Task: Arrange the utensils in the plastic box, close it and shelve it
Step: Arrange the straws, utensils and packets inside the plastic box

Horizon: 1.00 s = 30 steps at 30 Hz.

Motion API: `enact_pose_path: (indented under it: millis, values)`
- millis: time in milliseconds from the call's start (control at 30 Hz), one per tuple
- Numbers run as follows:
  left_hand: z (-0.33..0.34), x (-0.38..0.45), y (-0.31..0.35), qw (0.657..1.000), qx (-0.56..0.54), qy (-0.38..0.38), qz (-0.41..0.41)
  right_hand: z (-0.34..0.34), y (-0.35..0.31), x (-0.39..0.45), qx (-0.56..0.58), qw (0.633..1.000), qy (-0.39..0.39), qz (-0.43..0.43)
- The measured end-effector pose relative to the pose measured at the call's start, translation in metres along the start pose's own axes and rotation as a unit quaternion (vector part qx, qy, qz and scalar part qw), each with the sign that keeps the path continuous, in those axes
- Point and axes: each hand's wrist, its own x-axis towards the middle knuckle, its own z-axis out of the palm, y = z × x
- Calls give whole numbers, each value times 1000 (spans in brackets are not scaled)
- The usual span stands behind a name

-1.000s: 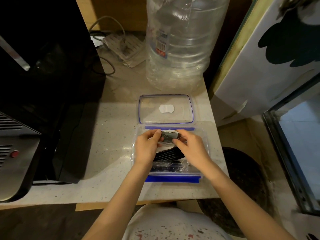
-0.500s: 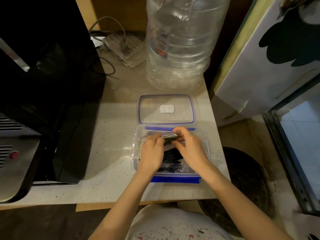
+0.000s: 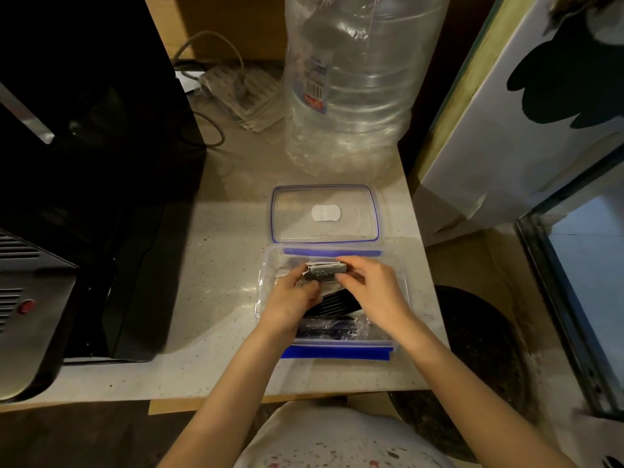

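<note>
A: Nearest the camera, the person's two forearms reach over the counter edge into the clear rectangular plastic box with blue clip flaps [image 3: 266,292], which sits open on the pale speckled countertop [image 3: 216,298].

B: And the hands?

A: The left hand [image 3: 290,304] and the right hand [image 3: 378,293] both pinch a small grey-and-white stack of folded packets [image 3: 326,272], one hand at each end, fingers curled round it just above the far half of the box. Neither hand is free.

B: What lies under them?

A: A bundle of black plastic utensils [image 3: 332,305], and nearer the front wall something dark in clear wrapping [image 3: 332,327]; the hands hide too much to say whether those are forks or spoons.

B: How would it all handle?

A: Lightly, by the look of it. The packets seem thin and floppy, so holding both ends suits them. The box walls look thin and springy; it is likely best carried by its two long sides once shut.

B: And beyond?

A: The transparent blue-rimmed lid [image 3: 324,214] lies flat, touching the box's far edge, not yet on. Behind it stands a large clear plastic water bottle [image 3: 351,96], with a black appliance [image 3: 94,163] at left.
</note>
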Motion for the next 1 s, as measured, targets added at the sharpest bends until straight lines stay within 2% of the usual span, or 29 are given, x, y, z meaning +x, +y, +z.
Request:
enact_pose_path:
  millis: [67,200,300,433,567,733,867,933,1000]
  values:
    - [5,1,0,1000,5,26,9,1,0,2,-17,1000,0,-9]
    - [13,8,0,987,130,65,71,6,1,5,-69,997,-32,-16]
    - [20,10,-2,973,209,65,74,8,0,3,-74,996,-45,-10]
    - [23,9,-4,972,217,48,72,7,-1,1,-82,995,-49,-17]
    - [19,10,-6,966,233,68,91,7,-2,2,-88,995,-34,-29]
    - [12,2,-1,944,251,104,186,-4,-7,3,-4,1000,-9,-23]
    - [1,-2,4,925,277,109,236,-16,-8,4,77,996,-46,28]
    - [-3,-2,4,926,274,111,236,-20,-7,5,109,991,-60,50]
    - [-6,0,5,947,236,93,198,-22,-9,4,159,980,-79,84]
